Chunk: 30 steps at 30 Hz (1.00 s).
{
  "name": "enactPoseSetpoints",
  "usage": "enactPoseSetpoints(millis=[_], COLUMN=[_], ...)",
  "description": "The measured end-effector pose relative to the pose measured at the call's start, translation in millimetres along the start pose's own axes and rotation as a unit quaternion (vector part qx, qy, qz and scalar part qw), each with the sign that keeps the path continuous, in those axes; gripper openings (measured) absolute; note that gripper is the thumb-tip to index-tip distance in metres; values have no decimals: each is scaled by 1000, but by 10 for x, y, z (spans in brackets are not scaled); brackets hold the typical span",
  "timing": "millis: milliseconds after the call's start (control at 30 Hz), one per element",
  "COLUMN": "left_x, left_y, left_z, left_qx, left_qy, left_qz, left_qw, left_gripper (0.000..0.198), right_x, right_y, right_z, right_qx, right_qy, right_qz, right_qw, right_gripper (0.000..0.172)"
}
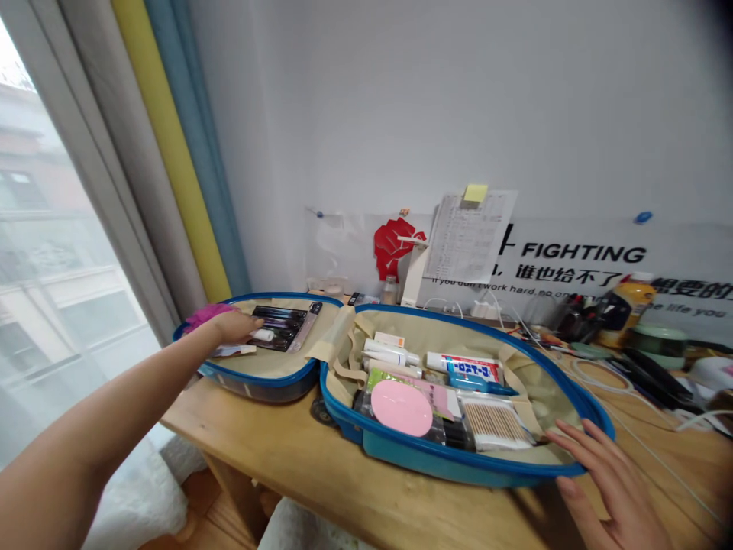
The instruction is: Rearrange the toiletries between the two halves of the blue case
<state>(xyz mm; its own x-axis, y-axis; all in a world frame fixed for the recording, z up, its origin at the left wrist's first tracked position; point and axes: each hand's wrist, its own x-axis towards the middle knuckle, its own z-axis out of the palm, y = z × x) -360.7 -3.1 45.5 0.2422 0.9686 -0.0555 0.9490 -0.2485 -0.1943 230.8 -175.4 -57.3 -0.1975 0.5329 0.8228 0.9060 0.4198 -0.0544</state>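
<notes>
A blue suitcase lies open on the wooden table, its two halves side by side. My left hand (232, 327) reaches into the left half (260, 382) and holds a small white tube (263, 334) next to a black pack of dark pens (282, 327). A pink mesh sponge (205, 313) sits just behind that hand. My right hand (610, 477) rests with fingers spread on the near right rim of the right half (458, 462), holding nothing. That half holds a pink oval case (402, 407), a box of cotton swabs (495, 424), a toothpaste tube (463, 365) and white tubes (392, 353).
The wooden table (298, 458) ends at left near a window with grey, yellow and blue curtains (172, 145). Behind the case stand a red fist ornament (395, 244), a paper sheet (469, 237) and a wall banner. Cables, a yellow bottle (630, 298) and clutter fill the right side.
</notes>
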Motion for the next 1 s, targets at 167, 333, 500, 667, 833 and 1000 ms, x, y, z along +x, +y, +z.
enactPoseSetpoints(millis=[167,333,500,667,833,1000], left_x=[65,416,737,871,926,976], left_y=[395,1253,1980,2221,2265,2283], left_z=[-430,-694,-665,-546,-453,-418], left_qx=[-44,-97,-76,-41,-14,-7], left_qy=[78,97,45,0,-28,-30], left_qz=[1,105,185,195,192,205], left_qw=[996,985,979,980,981,978], left_gripper=[42,41,28,27,28,27], right_x=[-14,4,29,43,46,47], right_y=[11,-22,-42,-58,-74,-68], right_z=[3,-2,-30,-50,-46,-47], right_qx=[2,2,-9,-19,-19,-18], right_qy=[2,9,2,-2,-4,-4], right_qz=[5,11,-6,-15,-17,-17], right_qw=[1000,1000,1000,1000,1000,1000], right_gripper=[36,35,33,33,34,34])
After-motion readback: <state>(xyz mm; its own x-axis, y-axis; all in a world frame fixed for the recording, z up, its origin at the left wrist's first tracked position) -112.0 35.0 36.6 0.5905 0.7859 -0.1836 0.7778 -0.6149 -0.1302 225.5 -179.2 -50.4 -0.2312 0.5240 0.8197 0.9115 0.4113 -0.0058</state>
